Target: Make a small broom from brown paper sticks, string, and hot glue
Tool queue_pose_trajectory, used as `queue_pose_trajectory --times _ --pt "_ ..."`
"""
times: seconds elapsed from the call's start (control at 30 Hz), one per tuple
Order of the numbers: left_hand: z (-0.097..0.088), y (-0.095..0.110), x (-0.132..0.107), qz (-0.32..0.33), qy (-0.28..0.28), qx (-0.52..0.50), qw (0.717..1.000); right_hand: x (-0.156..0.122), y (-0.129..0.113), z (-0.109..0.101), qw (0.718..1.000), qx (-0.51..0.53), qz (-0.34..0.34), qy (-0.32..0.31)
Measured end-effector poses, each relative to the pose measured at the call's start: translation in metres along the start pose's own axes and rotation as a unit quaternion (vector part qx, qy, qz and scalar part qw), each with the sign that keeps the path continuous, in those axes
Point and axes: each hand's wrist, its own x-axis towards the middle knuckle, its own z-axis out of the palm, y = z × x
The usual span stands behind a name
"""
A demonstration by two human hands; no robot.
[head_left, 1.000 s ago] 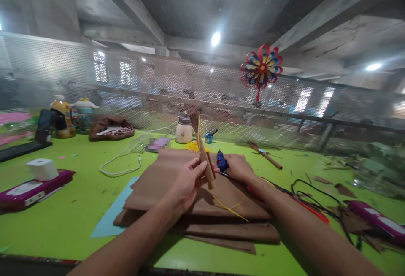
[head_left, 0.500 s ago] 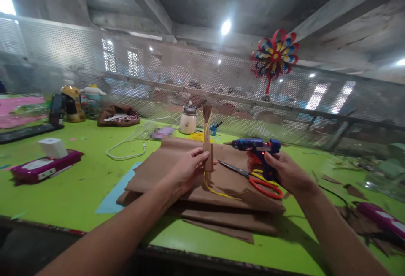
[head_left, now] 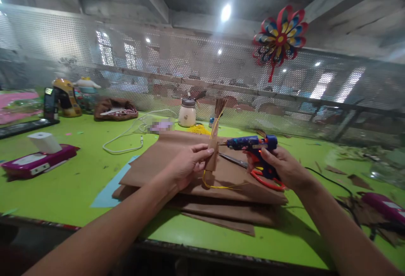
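My left hand [head_left: 189, 165] pinches a rolled brown paper piece [head_left: 214, 149] with a fringed top and a yellow wire hanging from its base. It stands upright above a stack of brown paper sheets [head_left: 177, 170]. My right hand [head_left: 283, 165] grips a blue glue gun [head_left: 253, 144], held level with its nozzle touching or almost touching the right side of the roll. Red-handled scissors [head_left: 264, 181] lie on the stack just below my right hand.
On the green table [head_left: 63, 187] lie a magenta case [head_left: 38, 161] with a white box at left, a white cable [head_left: 126, 143], a cream jar [head_left: 187, 113] at the back, brown scraps and black cords at right. A perforated screen with a pinwheel [head_left: 280, 35] stands behind.
My right hand lifted the glue gun off the table and brought it left, nozzle up to the paper roll. My left hand kept the roll upright.
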Motion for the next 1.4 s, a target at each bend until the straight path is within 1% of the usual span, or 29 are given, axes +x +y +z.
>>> queue_pose_trajectory --times 0.23,0.43,0.6,0.77,0.97,1.3,1.4 --pt "0.0004 0.0011 -0.0005 -0.005 -0.026 -0.007 1.0 -0.001 -0.0008 -0.0016 1.0 -0.014 -0.008 0.007" --pt "0.0013 0.0026 -0.0019 -0.009 -0.011 -0.008 1.0 -0.0004 -0.0005 -0.0018 1.0 -0.008 -0.015 0.009" --pt "0.0016 0.0024 -0.0027 -0.008 -0.035 -0.015 0.999 -0.0003 -0.0018 -0.0001 1.0 -0.004 -0.016 0.009" --pt "-0.0003 0.0016 -0.001 -0.01 -0.013 -0.009 1.0 -0.0011 -0.0034 0.0002 1.0 -0.01 -0.017 0.013" --pt "0.0009 0.0019 -0.0015 -0.007 -0.037 -0.018 0.999 -0.0019 -0.004 -0.0011 0.999 -0.029 -0.017 0.015" --pt "0.0009 0.0017 -0.0026 -0.004 -0.039 -0.004 0.999 -0.0017 -0.0056 0.0018 0.999 -0.022 -0.021 0.027" --pt "0.0009 0.0021 -0.003 -0.004 -0.047 -0.004 0.999 -0.0015 -0.0057 0.0021 0.999 -0.021 -0.013 0.03"
